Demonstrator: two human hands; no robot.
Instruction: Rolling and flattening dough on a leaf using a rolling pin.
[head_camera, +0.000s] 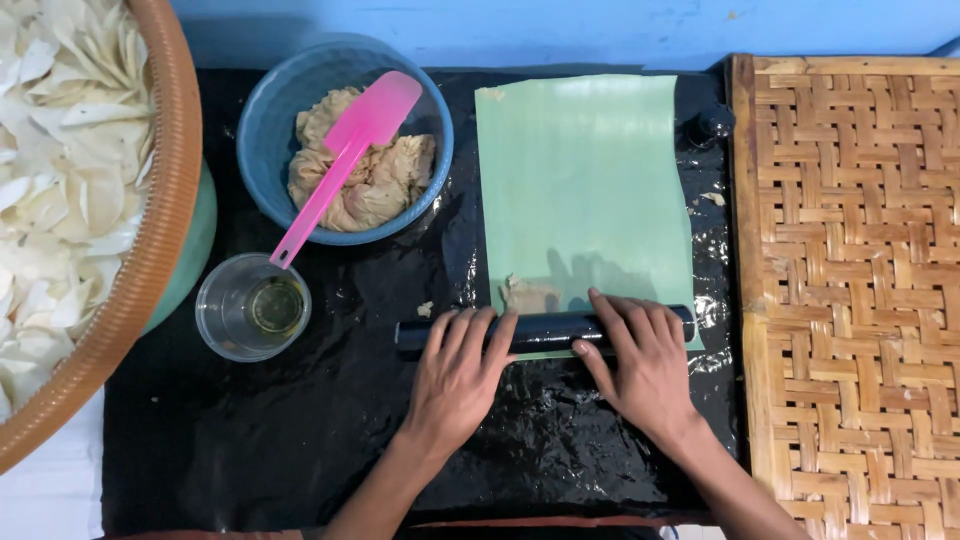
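Note:
A black rolling pin (548, 331) lies across the near end of a pale green sheet (580, 180). My left hand (458, 375) rests flat on the pin's left part, fingers spread. My right hand (640, 355) presses on its right part, fingers apart. A thin smear of beige dough (525, 295) shows on the sheet just beyond the pin. All this sits on a black glossy plastic mat (300, 420).
A blue bowl (275, 120) of beige dough holds a pink spatula (345, 160). A clear cup (250, 307) with a little oil stands near it. A round basket (165, 200) of white chips is at left; a woven bamboo tray (850, 280) lies at right.

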